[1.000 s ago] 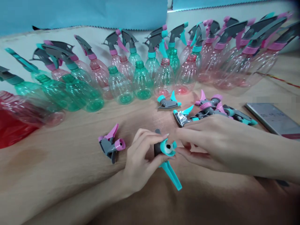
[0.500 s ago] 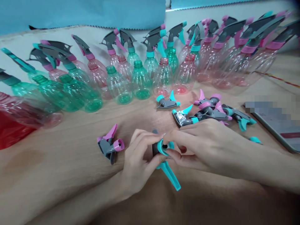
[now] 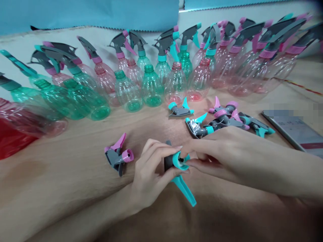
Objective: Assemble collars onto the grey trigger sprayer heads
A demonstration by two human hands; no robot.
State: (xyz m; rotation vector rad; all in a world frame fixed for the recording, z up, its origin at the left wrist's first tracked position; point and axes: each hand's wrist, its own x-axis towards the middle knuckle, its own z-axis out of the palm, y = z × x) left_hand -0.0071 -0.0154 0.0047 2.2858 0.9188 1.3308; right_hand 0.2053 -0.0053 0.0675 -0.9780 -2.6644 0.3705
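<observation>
My left hand [image 3: 151,171] is closed round a grey and turquoise spray trigger head [image 3: 180,161], its collar opening turned to the right and its turquoise lever slanting down toward me. At the mouth of the collar, the index finger and thumb of my right hand [image 3: 214,151] come together in a pinch. Whatever lies between those fingertips is too hidden to make out. Left of my left hand, a grey and pink trigger head [image 3: 117,156] rests on the table. Beyond my right hand lies a pile of loose trigger heads [image 3: 224,116], with a turquoise one [image 3: 180,110] apart from it.
Several open-necked bottles, green [image 3: 152,87] and pink [image 3: 176,84], stand across the table [image 3: 83,151]. Behind them are bottles fitted with sprayers [image 3: 161,64]. A phone [image 3: 290,129] lies at the right, and a red object [image 3: 15,143] sits at the left edge.
The collar has turned so its opening shows more. My right fingertips have eased slightly to the right, and the lever's tip has shifted slightly down and right.
</observation>
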